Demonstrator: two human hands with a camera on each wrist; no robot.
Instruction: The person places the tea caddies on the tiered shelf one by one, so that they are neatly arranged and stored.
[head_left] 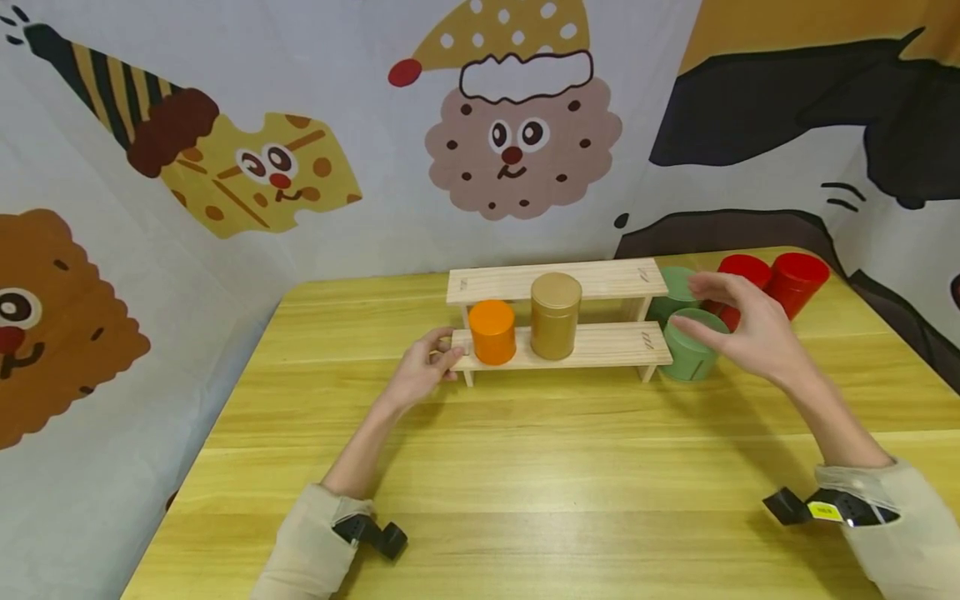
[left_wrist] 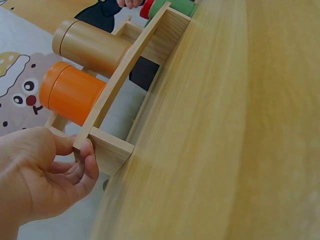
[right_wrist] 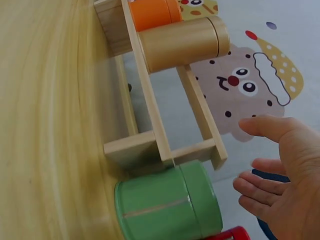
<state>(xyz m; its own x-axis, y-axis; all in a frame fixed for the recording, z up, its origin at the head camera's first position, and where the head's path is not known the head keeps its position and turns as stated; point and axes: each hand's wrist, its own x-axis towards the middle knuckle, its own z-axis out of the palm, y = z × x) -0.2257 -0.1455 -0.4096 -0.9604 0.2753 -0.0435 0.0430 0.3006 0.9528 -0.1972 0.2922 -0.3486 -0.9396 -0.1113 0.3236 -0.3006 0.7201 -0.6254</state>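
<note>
A two-step wooden shelf stands toward the back of the table. On its lower board are a short orange canister at the left and a taller gold canister near the middle. My left hand pinches the left end of that lower board between thumb and fingers. Past the shelf's right end stand two green canisters, the front one close by the shelf and the other behind it. Above them hovers my right hand, its thumb and fingers spread apart around nothing.
Two red canisters, one on the left and one on the right, stand behind the right hand, partly hidden by it. The wooden table extends in front of the shelf. A cloth with cartoon prints hangs behind.
</note>
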